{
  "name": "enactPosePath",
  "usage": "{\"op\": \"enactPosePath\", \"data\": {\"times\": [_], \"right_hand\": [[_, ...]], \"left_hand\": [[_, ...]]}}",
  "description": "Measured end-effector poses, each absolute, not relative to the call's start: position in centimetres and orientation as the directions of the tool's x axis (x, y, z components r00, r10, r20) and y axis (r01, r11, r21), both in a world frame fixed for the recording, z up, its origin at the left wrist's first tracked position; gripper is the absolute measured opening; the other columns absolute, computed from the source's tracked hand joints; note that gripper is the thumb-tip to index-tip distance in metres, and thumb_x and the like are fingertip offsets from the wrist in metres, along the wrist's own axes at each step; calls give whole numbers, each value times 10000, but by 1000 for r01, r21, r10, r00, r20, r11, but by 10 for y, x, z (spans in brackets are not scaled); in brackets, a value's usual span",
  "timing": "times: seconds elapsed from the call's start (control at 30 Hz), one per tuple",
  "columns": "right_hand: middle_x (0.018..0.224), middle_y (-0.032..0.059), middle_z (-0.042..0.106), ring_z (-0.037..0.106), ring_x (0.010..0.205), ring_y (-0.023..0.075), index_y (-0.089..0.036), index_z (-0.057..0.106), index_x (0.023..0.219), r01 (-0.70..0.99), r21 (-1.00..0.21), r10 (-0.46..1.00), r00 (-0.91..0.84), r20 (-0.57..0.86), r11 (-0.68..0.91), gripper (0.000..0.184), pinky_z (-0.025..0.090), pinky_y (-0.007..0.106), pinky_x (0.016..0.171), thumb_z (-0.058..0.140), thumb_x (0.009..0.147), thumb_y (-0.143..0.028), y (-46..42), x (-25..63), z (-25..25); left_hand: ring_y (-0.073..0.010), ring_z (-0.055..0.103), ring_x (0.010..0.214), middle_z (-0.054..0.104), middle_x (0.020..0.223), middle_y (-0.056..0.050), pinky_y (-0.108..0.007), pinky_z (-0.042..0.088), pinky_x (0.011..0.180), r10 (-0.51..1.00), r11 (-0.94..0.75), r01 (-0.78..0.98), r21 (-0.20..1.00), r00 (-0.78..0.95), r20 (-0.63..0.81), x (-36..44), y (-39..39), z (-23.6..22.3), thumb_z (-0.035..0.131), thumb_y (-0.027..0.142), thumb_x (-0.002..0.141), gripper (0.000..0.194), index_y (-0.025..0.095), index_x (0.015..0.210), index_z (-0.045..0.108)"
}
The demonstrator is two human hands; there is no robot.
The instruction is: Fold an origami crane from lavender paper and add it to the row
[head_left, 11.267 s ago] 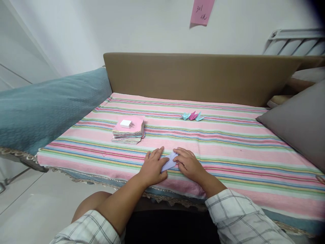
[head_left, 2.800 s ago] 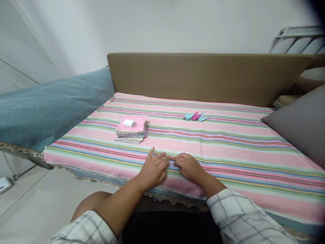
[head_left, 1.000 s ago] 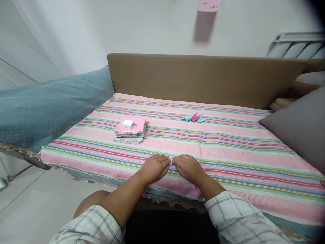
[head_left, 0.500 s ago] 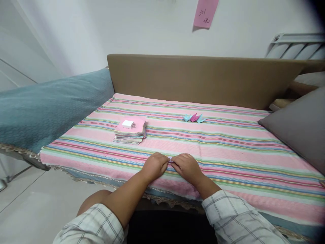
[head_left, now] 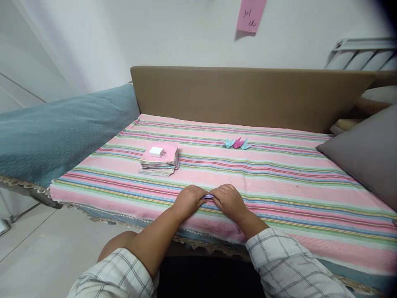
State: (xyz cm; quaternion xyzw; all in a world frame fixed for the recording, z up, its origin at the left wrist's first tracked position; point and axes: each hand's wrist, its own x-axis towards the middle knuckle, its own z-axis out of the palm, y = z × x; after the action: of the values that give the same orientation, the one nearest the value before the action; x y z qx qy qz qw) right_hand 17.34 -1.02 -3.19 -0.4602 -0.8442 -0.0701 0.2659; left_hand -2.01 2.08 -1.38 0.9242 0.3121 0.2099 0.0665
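Between my two hands, just above the striped cloth [head_left: 269, 188], is a small piece of folded purple paper [head_left: 208, 196]. My left hand [head_left: 190, 201] pinches its left end, and my right hand [head_left: 230, 201] pinches the right end. Fingers cover most of the paper, so its full shape is hidden. Farther back, three folded paper cranes, two light blue and one magenta [head_left: 237, 143], stand in a row. To the left lies a stack of square paper [head_left: 159, 163] with a pink sheet on top. A white plug adapter [head_left: 156, 151] rests on that sheet.
A brown padded backrest [head_left: 242, 97] runs along the back. The blue-covered armrest [head_left: 71, 124] is at the left, and a grey pillow [head_left: 366, 153] at the right. A pink note [head_left: 251, 16] hangs on the wall.
My fingers have shifted slightly on the purple paper, and more of it shows between them now. The stack, adapter and cranes stay where they were.
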Motion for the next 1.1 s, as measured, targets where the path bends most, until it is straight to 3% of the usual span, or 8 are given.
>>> {"op": "enactPosePath", "data": {"times": [0.13,0.3,0.47,0.67,0.8,1.0,1.1], "right_hand": [[789,42,678,573,765,178,-191,651,897,812,-184,756,-398,520,554,145,359,299,755,515,860,-224,-11,174,-29],[869,39,696,593,811,171,-206,642,948,778,-317,794,-351,496,542,170,372,306,790,494,884,-262,-15,173,-20],[850,34,698,602,817,186,-219,655,919,737,-442,840,-321,438,511,154,376,330,819,605,809,-314,-16,175,-9],[832,9,682,591,774,163,-211,668,842,623,-739,963,-227,144,257,137,412,258,683,562,780,-274,-16,176,5],[658,-20,604,524,620,126,-171,636,742,525,-848,981,-189,-34,72,156,371,223,564,585,727,-318,-14,177,5],[551,-49,505,426,509,88,-160,605,707,451,-889,973,-156,-168,-81,178,301,204,480,602,678,-336,-9,179,-4],[540,-50,500,428,504,89,-160,596,690,461,-880,970,-139,-199,-114,176,302,204,479,608,657,-332,-5,180,-7]], "left_hand": [[-193,616,840,698,911,-37,-303,474,773,616,-786,569,241,696,369,-18,22,-16,556,157,807,227,197,1011,646],[-184,627,832,708,901,-29,-298,479,774,713,-701,597,391,595,371,-16,24,-16,561,172,791,219,213,977,671],[-159,635,838,711,904,-7,-257,468,769,780,-608,558,566,554,291,-16,22,-6,552,147,765,242,226,946,691],[-147,626,756,711,842,24,-220,447,666,842,-396,529,751,535,68,-17,20,4,555,217,744,247,217,942,701],[-146,606,725,699,817,13,-215,438,631,840,-289,489,823,542,-27,-20,21,8,574,282,734,259,186,940,698],[-133,568,577,645,625,23,-216,390,510,866,-267,579,770,495,-72,-26,28,8,556,387,765,271,175,849,702],[-167,624,686,699,754,-8,-250,445,588,913,-314,677,666,408,16,-30,31,10,563,379,782,267,194,929,688]]}}
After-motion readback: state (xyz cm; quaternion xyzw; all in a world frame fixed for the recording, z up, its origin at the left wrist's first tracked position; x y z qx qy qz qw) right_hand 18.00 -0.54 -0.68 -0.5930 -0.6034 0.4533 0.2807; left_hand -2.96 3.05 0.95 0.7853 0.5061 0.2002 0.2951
